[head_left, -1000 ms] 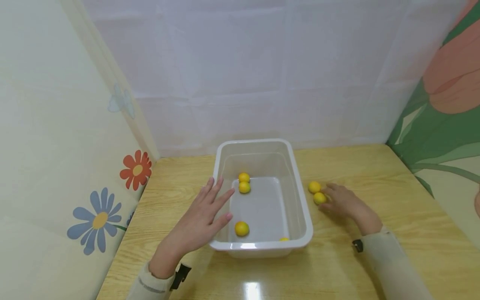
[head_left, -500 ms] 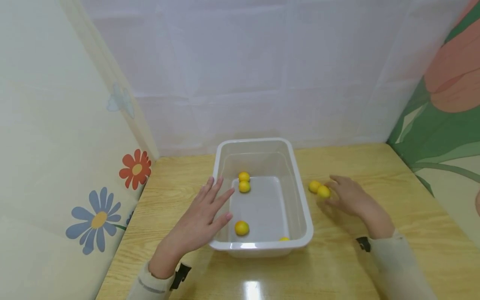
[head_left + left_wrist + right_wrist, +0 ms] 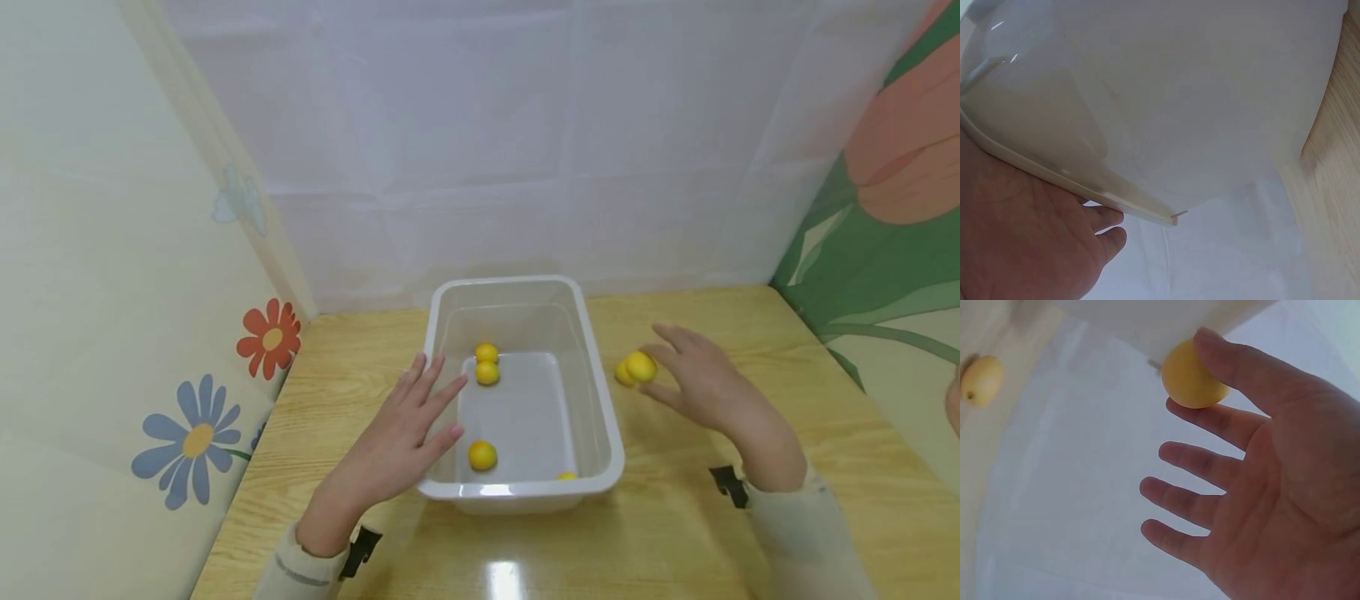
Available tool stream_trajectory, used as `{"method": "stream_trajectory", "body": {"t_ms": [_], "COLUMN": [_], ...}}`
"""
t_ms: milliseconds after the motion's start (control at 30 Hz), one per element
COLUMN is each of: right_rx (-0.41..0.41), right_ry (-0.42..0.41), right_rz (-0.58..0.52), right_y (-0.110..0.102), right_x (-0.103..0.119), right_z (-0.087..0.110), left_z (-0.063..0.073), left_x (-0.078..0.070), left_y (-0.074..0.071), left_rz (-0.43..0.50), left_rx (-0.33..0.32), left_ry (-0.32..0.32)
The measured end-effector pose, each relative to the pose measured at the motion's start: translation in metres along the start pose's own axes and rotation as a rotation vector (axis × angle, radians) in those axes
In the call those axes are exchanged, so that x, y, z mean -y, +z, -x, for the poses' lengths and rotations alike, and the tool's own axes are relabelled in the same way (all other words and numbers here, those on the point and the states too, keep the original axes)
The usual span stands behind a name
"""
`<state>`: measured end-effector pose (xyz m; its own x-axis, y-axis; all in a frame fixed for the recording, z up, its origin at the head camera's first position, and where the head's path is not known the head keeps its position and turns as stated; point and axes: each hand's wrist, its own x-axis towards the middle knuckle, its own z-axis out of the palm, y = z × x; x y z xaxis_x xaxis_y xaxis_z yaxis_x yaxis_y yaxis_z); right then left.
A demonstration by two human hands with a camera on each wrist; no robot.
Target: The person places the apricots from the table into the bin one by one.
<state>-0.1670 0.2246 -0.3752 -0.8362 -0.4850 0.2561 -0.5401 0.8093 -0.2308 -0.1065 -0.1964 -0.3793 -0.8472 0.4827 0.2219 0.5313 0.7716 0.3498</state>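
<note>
**Your right hand (image 3: 705, 382) holds a yellow fruit (image 3: 1190, 376) above the wooden table (image 3: 667, 533)**

You pinch this fruit between the thumb and the index finger of your right hand; it sits near their tips, raised off the table. The other three fingers are extended and spread from one another, and they stand clear of the fruit. A second fruit (image 3: 982, 381) lies on the table, apart from your right fingertips; in the head view it is partly covered by the held one.

Your left hand (image 3: 393, 442) has the fingers straight and widely spread. It lies along the side rim of the pale tub (image 3: 517, 489), with the palm close against this rim; how firmly it presses, I cannot tell. Inside the tub, just past your left index fingertip, is a pair of touching fruits (image 3: 487, 372). A single fruit (image 3: 482, 456) rests near your left thumb tip, on the side toward you. A corner fruit (image 3: 567, 477) is farther from that thumb, mostly hidden behind the near rim. Beyond the fingers of both hands hangs a white sheet (image 3: 450, 167).
</note>
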Motion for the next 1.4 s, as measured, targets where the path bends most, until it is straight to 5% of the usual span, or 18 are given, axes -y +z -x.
{"method": "stream_trajectory", "body": {"t_ms": [200,633,1400], "right_rx": [-0.085,-0.139,-0.040], "right_ry": [-0.044,-0.160,-0.208], "right_rz": [-0.005,-0.025,-0.053], "right_y": [-0.015,-0.030,-0.012], "right_x": [0.022,0.063,0.086], "right_z": [-0.002,-0.004,-0.009], "left_z": [0.001,0.001,0.000], "left_x": [0.001,0.000,0.000], "left_y": [0.000,0.000,0.000], "left_rz": [-0.001,0.005,-0.004], "left_rx": [0.004,-0.002,0.007], "left_ry": [-0.001,-0.002,-0.003]}}
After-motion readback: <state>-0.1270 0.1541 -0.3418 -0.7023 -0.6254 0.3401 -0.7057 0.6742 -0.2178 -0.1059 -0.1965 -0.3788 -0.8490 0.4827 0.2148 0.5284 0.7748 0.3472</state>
